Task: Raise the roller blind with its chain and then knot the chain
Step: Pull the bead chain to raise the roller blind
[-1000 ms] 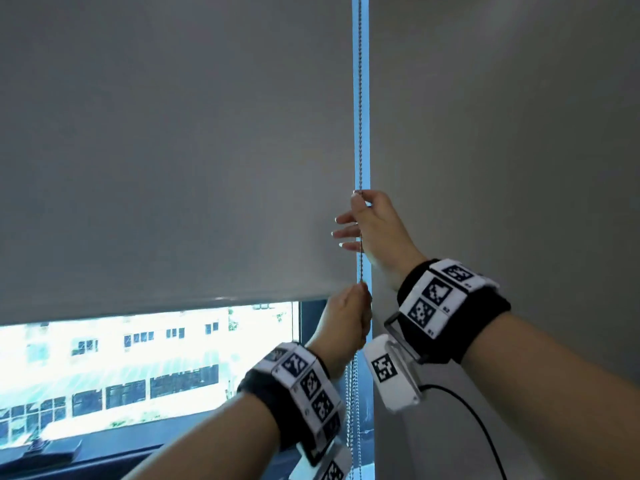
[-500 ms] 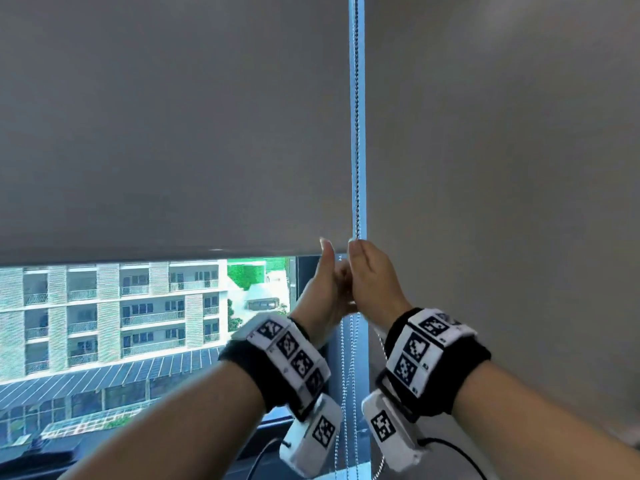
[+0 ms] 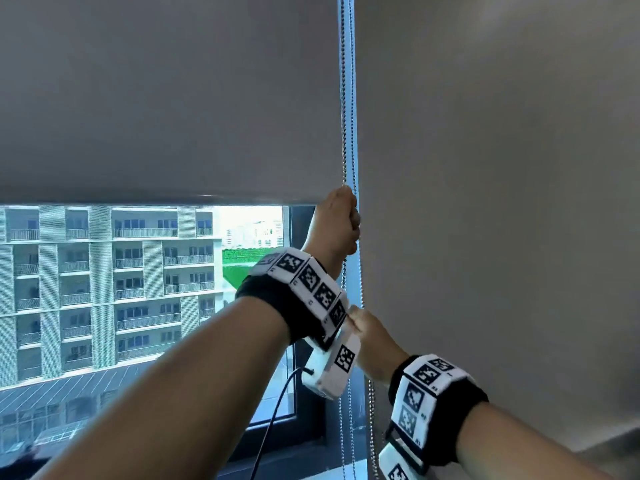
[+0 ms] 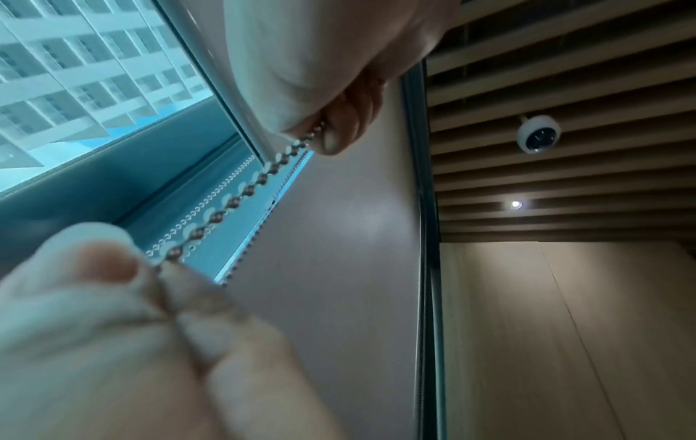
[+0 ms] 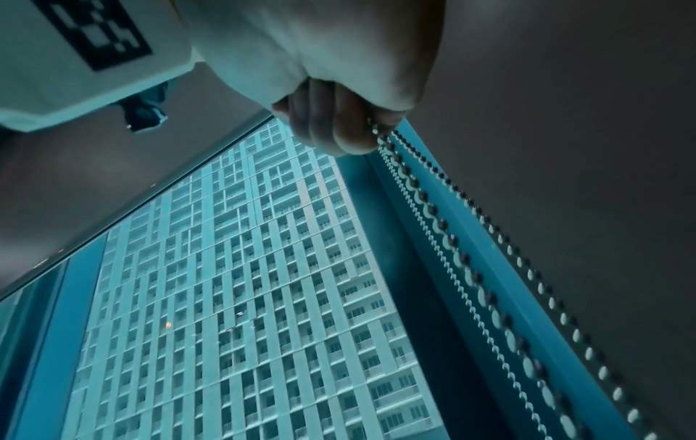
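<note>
The grey roller blind [image 3: 166, 98] hangs partly raised, its bottom edge level with my left hand. Its bead chain [image 3: 344, 98] runs down the narrow gap at the blind's right side. My left hand [image 3: 337, 223] grips the chain high up, fingers curled round it [image 4: 339, 125]. My right hand [image 3: 369, 336] holds the same chain lower down, partly hidden behind the left wrist camera. Its thumb and fingers pinch the beads [image 4: 158, 268]. In the right wrist view the right hand [image 5: 339, 131] is closed on the chain [image 5: 452, 238], and loose strands hang below.
A second grey blind [image 3: 502, 202] covers the right side, fully down. The uncovered window [image 3: 121, 289] shows an apartment block, with a dark frame post [image 3: 304, 393] beside the chains. A black cable [image 3: 273, 420] hangs from the left wrist camera. Overhead is a slatted ceiling with a dome camera [image 4: 538, 137].
The blind's bottom edge has risen. My right hand has pulled the chain down from high to low. My left hand has moved up the chain and now grips above the right.
</note>
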